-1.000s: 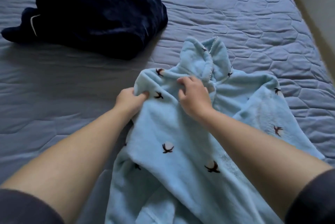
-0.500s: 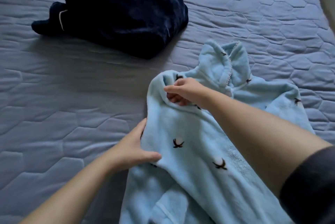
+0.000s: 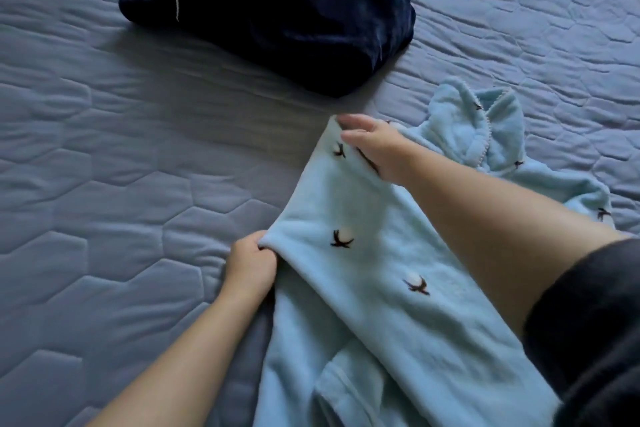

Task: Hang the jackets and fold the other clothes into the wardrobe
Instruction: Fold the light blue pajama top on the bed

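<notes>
Fleece top (image 3: 363,253), pale blue w/ dark bird print: soft, light, floppy, prob. grippy; left hand (image 3: 251,265) fingers curl on fold edge, right hand (image 3: 374,146) pinches shoulder corner.

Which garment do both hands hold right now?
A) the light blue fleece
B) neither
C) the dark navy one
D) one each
A: the left hand grips the light blue fleece at its folded edge, the right hand pinches its upper corner; the navy garment lies apart on the bed.
</notes>
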`<action>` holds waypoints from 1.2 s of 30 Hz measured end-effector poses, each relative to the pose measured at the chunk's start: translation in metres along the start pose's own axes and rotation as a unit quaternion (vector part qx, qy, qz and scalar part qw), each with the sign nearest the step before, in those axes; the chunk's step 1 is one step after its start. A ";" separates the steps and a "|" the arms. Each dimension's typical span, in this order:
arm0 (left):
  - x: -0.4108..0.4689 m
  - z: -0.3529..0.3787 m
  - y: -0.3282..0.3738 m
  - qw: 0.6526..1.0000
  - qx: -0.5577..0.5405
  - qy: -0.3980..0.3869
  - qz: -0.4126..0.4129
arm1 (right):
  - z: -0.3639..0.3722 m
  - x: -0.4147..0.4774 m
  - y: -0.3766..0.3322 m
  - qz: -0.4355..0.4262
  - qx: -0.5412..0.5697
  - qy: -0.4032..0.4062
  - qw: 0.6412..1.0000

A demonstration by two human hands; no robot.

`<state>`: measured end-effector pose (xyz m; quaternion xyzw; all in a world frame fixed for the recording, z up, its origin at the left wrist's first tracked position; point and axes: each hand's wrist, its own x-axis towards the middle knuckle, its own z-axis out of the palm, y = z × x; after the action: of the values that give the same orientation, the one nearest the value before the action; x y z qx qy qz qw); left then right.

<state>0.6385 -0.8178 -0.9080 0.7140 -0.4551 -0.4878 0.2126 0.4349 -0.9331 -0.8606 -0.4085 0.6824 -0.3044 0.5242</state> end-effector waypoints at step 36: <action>-0.016 0.059 0.036 0.826 0.510 -0.013 0.241 | -0.135 -0.112 0.130 0.043 -0.461 0.193 0.865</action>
<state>0.5682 -0.8131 -0.8986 0.5817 -0.7995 -0.1289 -0.0770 0.2866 -0.7744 -0.8818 -0.5068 0.8495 -0.0052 0.1468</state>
